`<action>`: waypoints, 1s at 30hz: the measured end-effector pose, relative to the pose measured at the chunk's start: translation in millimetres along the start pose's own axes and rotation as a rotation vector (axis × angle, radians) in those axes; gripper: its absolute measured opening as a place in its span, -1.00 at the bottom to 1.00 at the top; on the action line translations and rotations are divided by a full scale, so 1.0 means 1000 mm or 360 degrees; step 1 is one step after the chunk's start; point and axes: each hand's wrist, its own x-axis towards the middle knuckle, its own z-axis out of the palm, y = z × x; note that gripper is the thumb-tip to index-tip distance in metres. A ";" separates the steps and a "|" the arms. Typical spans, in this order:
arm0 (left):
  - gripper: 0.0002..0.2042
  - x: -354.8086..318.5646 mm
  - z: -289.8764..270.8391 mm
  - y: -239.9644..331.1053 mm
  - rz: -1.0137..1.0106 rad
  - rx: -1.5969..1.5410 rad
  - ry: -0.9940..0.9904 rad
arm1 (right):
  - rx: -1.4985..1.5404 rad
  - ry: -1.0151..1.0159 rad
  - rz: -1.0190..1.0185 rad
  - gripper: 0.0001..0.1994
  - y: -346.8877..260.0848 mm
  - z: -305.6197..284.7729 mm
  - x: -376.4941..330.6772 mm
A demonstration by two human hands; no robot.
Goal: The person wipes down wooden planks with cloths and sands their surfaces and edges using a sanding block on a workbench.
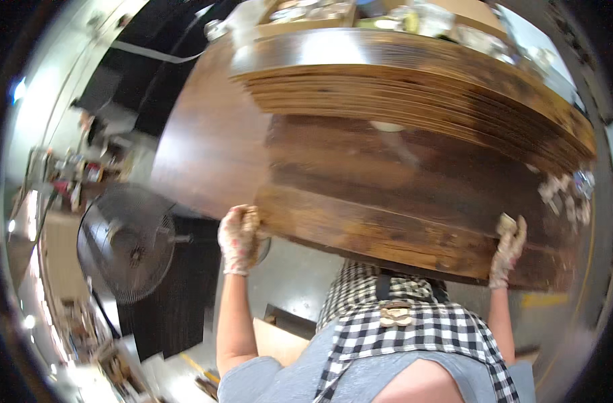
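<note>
A long brown wooden board (373, 225) with dark, mottled grain lies along the near edge of the table, in front of my body. Its left end is gripped by my left hand (239, 235), in a stained white work glove with the fingers curled. At the opposite end my right hand (507, 252), gloved the same way, holds the board's edge, its fingers pointing up and partly blurred. The underside of the board and the parts of my fingers behind its ends are hidden.
A tall stack of similar boards (387, 91) stands across the far side of the dark tabletop (360, 144). Behind it are open cardboard boxes (306, 15). Crumpled scraps (561, 195) lie at the right. A large black fan (126, 243) stands at the left.
</note>
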 end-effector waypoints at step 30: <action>-0.81 0.003 0.049 -0.061 -0.0708 -0.0954 -0.0171 | -0.0656 0.1025 0.0219 -0.42 0.094 -0.283 0.096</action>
